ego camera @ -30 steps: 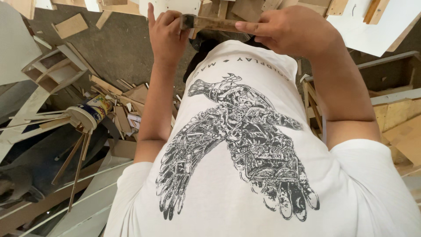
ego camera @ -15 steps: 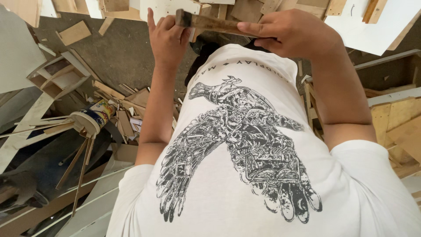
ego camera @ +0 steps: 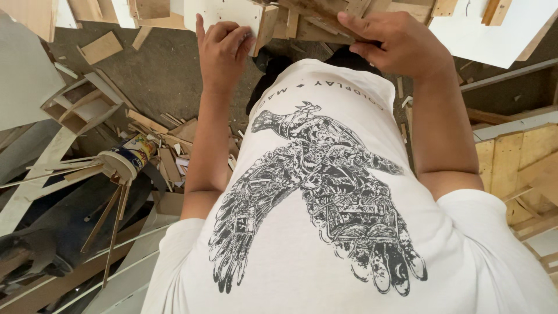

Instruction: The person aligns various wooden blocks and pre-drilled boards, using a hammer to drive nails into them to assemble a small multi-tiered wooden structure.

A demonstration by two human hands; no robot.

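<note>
I look down my white printed T-shirt (ego camera: 349, 244) at both hands, raised to the top of the view. My left hand (ego camera: 222, 47) pinches the lower edge of a small white board (ego camera: 224, 13), next to a thin wooden slat (ego camera: 265, 30) standing on edge. My right hand (ego camera: 401, 42) is closed over a bundle of brown wooden strips (ego camera: 317, 13) lying just right of that slat. The upper parts of the board and strips are cut off by the frame edge.
Wood offcuts (ego camera: 168, 134) litter the dark floor at left, beside a small open wooden frame (ego camera: 78, 107) and a tin can (ego camera: 128, 157) with thin sticks. White panels (ego camera: 500, 32) lie at top right, plywood boards (ego camera: 517, 157) at right.
Both hands have shifted slightly apart and the wood in them has turned: the dark strip once spanning both hands now sits under the right hand, and the left holds the white board.
</note>
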